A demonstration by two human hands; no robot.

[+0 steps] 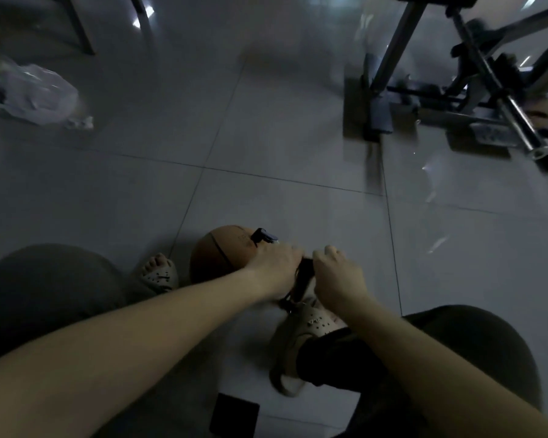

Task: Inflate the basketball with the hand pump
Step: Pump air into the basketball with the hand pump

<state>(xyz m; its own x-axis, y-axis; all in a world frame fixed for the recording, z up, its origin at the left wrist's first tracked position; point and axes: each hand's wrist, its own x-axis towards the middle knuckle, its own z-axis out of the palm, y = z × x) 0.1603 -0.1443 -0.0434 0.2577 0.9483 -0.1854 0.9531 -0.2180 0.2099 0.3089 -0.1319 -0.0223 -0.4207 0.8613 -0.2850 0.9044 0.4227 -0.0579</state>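
On glossy grey tiled floor, dim room: basketball between sandalled feet of seated person. Black hand pump touching ball's right side. Left hand curled round pump at ball; right hand just right of ball, fist clamped on pump shaft. Crumpled plastic bag well beyond ball, left; metal frame well beyond ball, right.

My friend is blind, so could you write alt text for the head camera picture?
Seen from above, a seated person's left hand and right hand grip a black pump at a brown basketball on the tiled floor between their feet. A crumpled plastic bag lies at the upper left, a metal frame at the upper right.
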